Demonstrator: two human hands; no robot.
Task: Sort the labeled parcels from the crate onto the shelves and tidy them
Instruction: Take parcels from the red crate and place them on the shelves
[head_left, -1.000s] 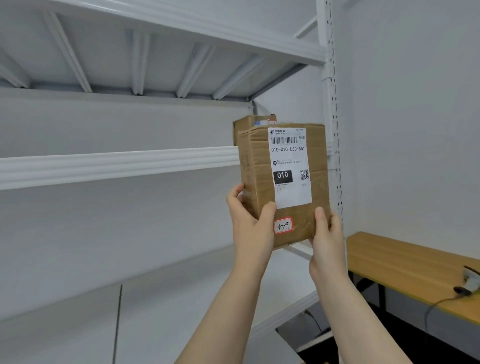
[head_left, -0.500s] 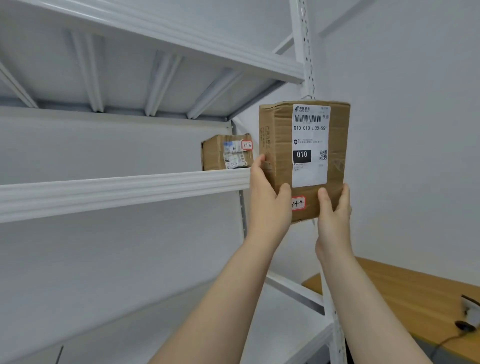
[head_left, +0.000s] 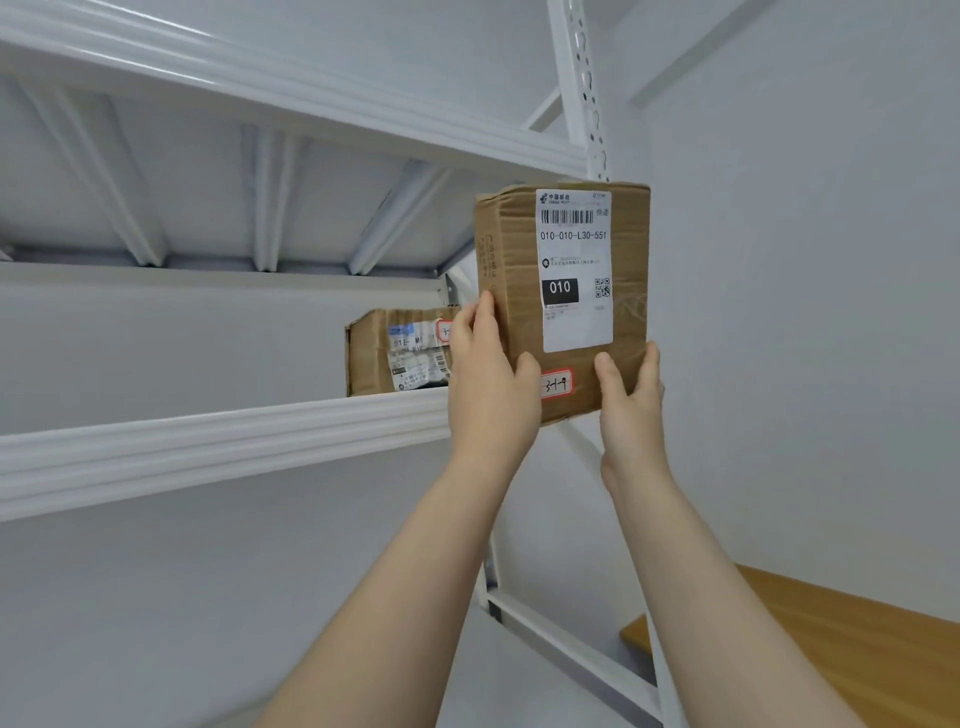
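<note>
— What's the room like?
— A plain white wall (head_left: 805, 312), a white metal rack with a perforated post (head_left: 584, 88), and a light wooden table (head_left: 841, 623) low on the right

— What can you read on the parcel?
— The held parcel (head_left: 524, 312) carries a white shipping label (head_left: 574, 270): China Post logo, a barcode, "010-010-L30-551", then "010" in white on a black block, with a QR code beside it. The small print is too fine to read. Below sits a red-bordered sticker (head_left: 557, 383) with handwriting that looks like "3-1-9"

— How is it held?
— Upright, by both hands at its lower part. The left hand (head_left: 491, 395) grips the left side, fingers (head_left: 483, 317) up the side face and thumb on the front, touching the sticker's left edge. The right hand (head_left: 631, 410) clasps the lower right corner, thumb on the front just under the label

— Where is it?
— In the air at the right end of the middle shelf (head_left: 223, 441), in front of the post, its top just under the upper shelf (head_left: 311, 104)

— Anything in the way?
— A second parcel (head_left: 384, 358) lies at the shelf's right end; the left hand covers its right side. Its label is blurred
</note>
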